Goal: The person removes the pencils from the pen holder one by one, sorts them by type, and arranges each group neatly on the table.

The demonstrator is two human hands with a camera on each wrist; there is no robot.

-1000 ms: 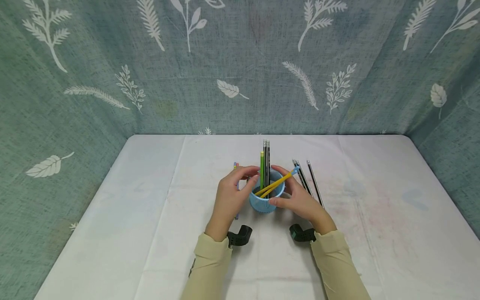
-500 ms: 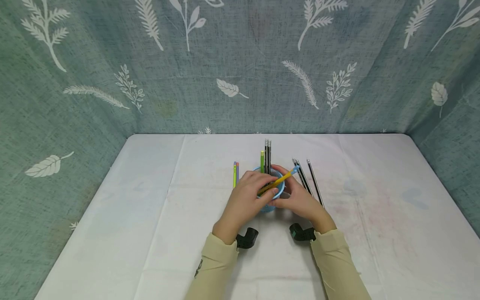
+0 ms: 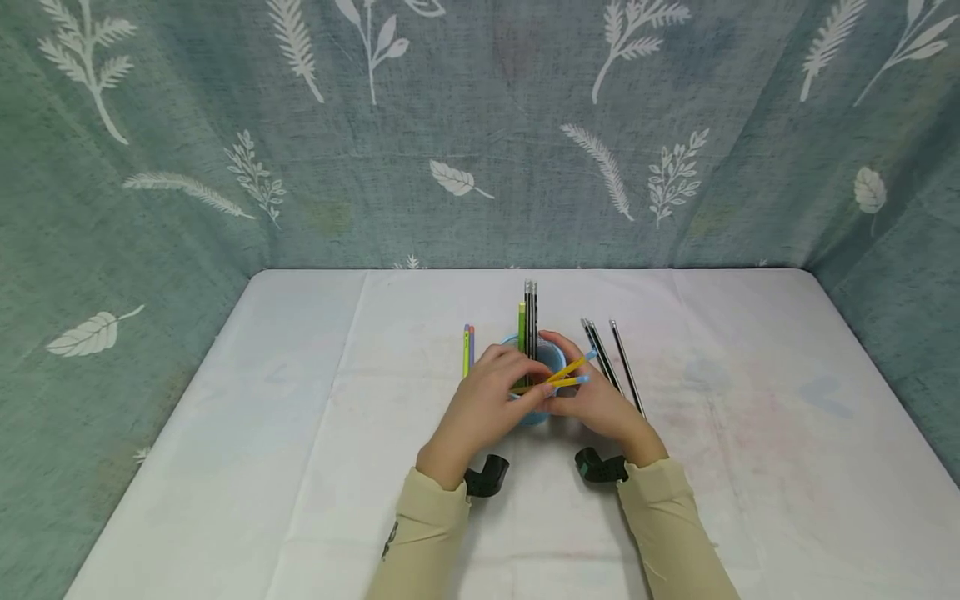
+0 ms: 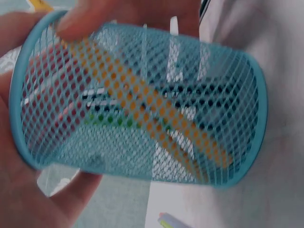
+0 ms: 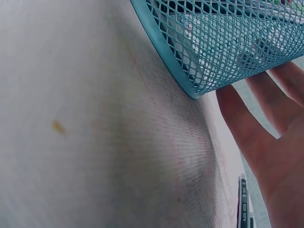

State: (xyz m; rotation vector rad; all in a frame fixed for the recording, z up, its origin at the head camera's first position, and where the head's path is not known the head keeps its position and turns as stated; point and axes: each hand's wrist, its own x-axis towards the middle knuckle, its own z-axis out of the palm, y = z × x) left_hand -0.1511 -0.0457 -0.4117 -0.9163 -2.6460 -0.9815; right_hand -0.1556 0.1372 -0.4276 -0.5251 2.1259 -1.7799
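Note:
A blue mesh pencil cup (image 3: 534,419) stands on the table in the head view, held around its right side by my right hand (image 3: 600,407). Over its near left rim, my left hand (image 3: 487,400) pinches two yellow pencils (image 3: 573,367) with light-blue ends. They slant to the right across the mouth. Through the mesh in the left wrist view, the lower parts of the yellow pencils (image 4: 142,99) cross the cup diagonally. Several black pencils (image 3: 531,312) and a green pencil (image 3: 522,321) stand upright inside. Fingers hide part of the rim.
Several black pencils (image 3: 602,354) lie right of the cup, one of them (image 3: 627,367) a little apart. Left of it lie a yellow-green pencil (image 3: 466,352) and a purplish pencil (image 3: 472,346), partly behind my left hand. A leaf-patterned curtain (image 3: 480,133) borders the white table (image 3: 300,467).
My left hand has moved right, from the cup's left side onto the yellow pencils. Their blue ends have spread apart, one dropping lower. My right hand stays at the cup.

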